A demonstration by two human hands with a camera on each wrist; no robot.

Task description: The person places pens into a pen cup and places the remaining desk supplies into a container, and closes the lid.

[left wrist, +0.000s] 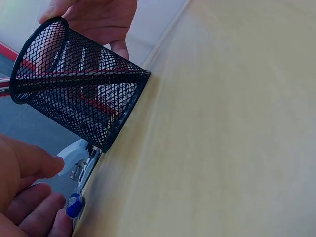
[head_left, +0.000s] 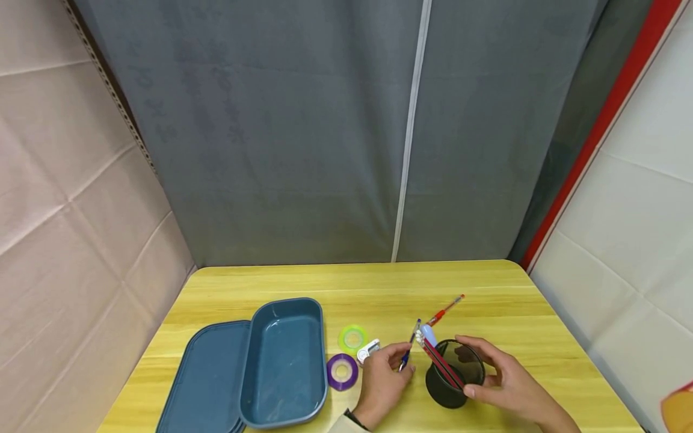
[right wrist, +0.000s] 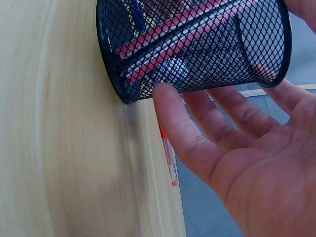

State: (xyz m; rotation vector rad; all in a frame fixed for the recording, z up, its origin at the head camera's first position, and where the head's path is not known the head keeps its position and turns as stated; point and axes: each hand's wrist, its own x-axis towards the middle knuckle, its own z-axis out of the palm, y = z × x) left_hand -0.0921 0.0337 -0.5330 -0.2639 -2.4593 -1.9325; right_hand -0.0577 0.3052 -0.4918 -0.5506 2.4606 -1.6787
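Observation:
My right hand [head_left: 506, 376] holds a black mesh pen cup [head_left: 446, 394] that stands on the table, thumb on the near side and fingers round the far side. Striped red and black pencils [head_left: 441, 362] lean inside it. Around a blue pen [head_left: 405, 359] lying on the table is my left hand [head_left: 383, 380], its thumb and fingers apart. In the left wrist view the pen's blue end [left wrist: 75, 206] shows close to the fingertips. A light blue stapler [head_left: 429, 334] lies behind the cup, partly hidden. Beyond it is a red pen [head_left: 445, 310].
Left of my left hand lie a purple tape roll [head_left: 342, 371], a green tape roll [head_left: 352, 339] and a small white item [head_left: 369, 350]. A blue-grey box [head_left: 284, 361] stands further left, beside its lid [head_left: 208, 373]. A grey curtain [head_left: 303, 132] hangs behind the table.

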